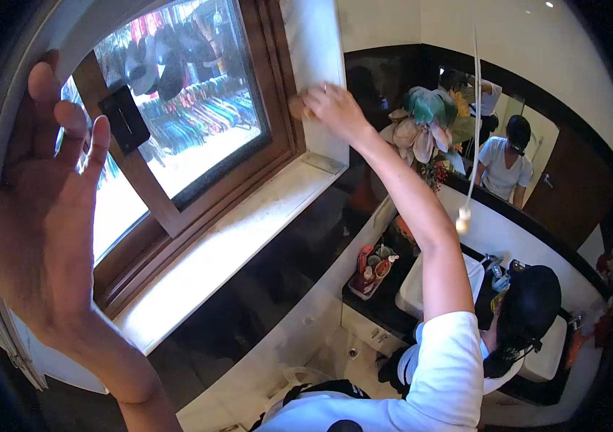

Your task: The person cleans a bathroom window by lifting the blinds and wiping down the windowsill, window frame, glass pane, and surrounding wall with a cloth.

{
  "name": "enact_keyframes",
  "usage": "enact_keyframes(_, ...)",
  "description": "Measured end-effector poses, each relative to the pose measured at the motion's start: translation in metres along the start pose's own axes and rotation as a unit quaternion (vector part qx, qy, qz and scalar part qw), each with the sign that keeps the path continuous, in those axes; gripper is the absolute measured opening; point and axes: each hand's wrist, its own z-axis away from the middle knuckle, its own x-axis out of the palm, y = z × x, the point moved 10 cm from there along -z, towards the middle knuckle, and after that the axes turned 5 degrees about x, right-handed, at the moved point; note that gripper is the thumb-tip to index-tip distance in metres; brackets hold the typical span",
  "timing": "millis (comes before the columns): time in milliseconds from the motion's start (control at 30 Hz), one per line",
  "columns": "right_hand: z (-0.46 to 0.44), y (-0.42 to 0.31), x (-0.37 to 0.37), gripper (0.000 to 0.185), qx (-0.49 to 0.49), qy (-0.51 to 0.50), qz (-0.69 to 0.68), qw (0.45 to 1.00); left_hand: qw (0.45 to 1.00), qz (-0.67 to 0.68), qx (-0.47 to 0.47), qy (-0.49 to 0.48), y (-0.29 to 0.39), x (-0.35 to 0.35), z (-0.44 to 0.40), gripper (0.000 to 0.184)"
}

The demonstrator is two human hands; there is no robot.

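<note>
My left hand (47, 216) is raised close to the camera, palm in view, fingers apart and slightly bent. It lies against or very near the pale edge beside the window; I cannot tell if it touches. No object shows in it. My right hand (331, 111) is stretched out at the right side of the brown wooden window frame (277, 72), where the frame meets the white window reveal (317, 43). Its fingers are closed around a small brownish thing (300, 108), too unclear to name. A dark latch plate (125, 121) sits on the sash between my hands.
Below the window runs a white sill (213, 248). Artificial flowers (425, 126) stand by a mirror (537, 137). A pull cord (463, 222) hangs at right. Another person (533, 317) leans near the sinks (411, 288); a tray of bottles (373, 272) stands beside them.
</note>
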Motion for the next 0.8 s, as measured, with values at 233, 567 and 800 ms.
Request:
enact_keyframes(233, -0.054, 0.046, -0.057, 0.021, 0.047, 0.278, 0.098, 0.954, 0.999, -0.015, 0.026, -0.017, -0.001, 0.0, -0.001, 0.048)
enact_keyframes(567, 0.031, 0.146, -0.025, 0.017, 0.391, 0.301, -0.609, 0.621, 0.998, -0.043, 0.049, 0.002, 0.009, 0.003, -0.004, 0.053)
enact_keyframes(800, 0.037, 0.194, 0.012, 0.016, 0.464, 0.1, -0.78, 0.408, 0.983, -0.11, 0.103, 0.102, 0.017, -0.001, 0.006, 0.048)
